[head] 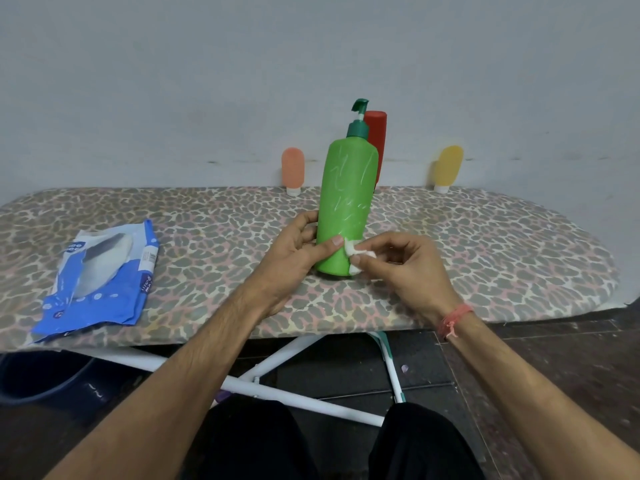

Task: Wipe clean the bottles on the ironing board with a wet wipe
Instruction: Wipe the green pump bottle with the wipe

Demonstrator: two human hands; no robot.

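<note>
Green plastic pump bottle [348,206] stands upright near the middle of the ironing board [485,244], smooth, streaked with pale smears. Left hand [294,258] curls round its lower body, thumb across the front. Right hand [405,261] pinches a small crumpled white wet wipe [356,252] against the bottle's base. Leopard-print fabric cover. Blue wipes packet [100,282] lies flat at left.
</note>
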